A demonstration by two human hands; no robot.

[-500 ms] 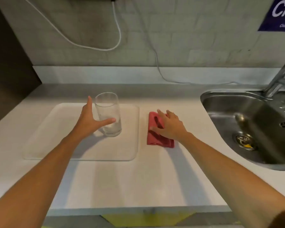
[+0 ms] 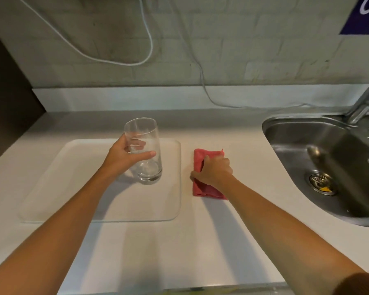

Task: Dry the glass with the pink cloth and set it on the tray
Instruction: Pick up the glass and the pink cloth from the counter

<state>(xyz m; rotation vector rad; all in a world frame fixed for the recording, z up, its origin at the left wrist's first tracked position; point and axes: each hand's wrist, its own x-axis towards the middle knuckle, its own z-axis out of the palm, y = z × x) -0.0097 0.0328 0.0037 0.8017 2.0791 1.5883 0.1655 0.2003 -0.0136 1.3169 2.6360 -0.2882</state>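
Observation:
A tall clear glass stands upright on the right part of a pale tray lying on the white counter. My left hand is wrapped around the glass, thumb in front and fingers behind, seen through it. Just right of the tray lies a folded pink cloth. My right hand rests on top of the cloth with its fingers curled into the fabric, pinching it.
A steel sink with a drain and a tap fills the right side. A white cable hangs on the tiled wall behind. A dark cabinet side stands at the far left. The counter's front edge runs along the bottom.
My left hand has closed around the glass, which it only neared before. My right hand's flat fingers have curled and bunched the pink cloth.

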